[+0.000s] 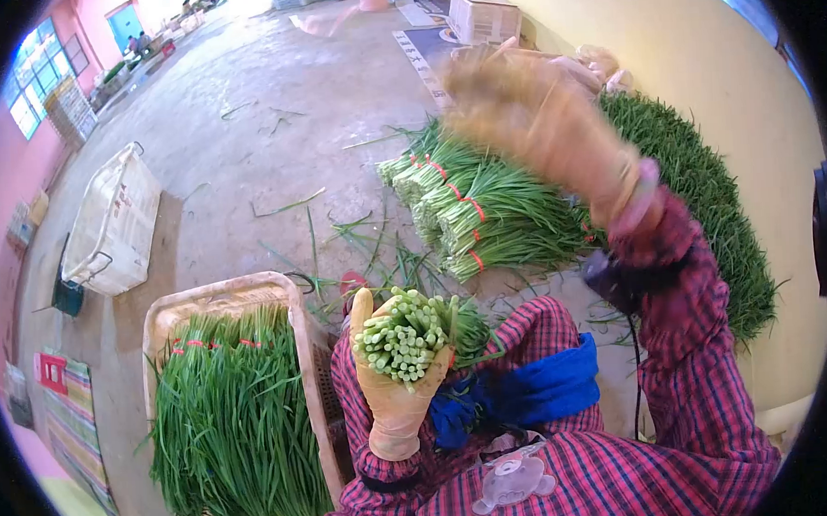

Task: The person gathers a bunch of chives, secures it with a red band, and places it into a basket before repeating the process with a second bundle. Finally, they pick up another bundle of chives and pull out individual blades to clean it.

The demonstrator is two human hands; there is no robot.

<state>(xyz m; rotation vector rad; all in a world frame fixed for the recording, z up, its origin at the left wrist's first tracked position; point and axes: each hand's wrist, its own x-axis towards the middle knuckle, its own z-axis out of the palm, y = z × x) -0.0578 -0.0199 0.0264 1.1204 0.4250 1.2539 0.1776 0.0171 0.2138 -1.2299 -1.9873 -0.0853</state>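
My left hand (394, 414), in a tan glove, is closed around a bunch of garlic chives (404, 340) over my lap. The pale cut ends of the bunch face up toward me, and its green leaves trail to the right behind the hand. My right hand (541, 114), gloved too, is raised at the upper right and smeared by motion, so its fingers cannot be made out. Below it on the floor lies a stack of chive bunches (467, 205) tied with red bands.
A crate (226, 286) full of banded chives stands at my left. Loose chives (708, 236) are heaped along the wall at right. Farther left is a white bin (117, 220). A cardboard box (483, 17) sits at the back, and stray leaves (366, 237) litter the floor.
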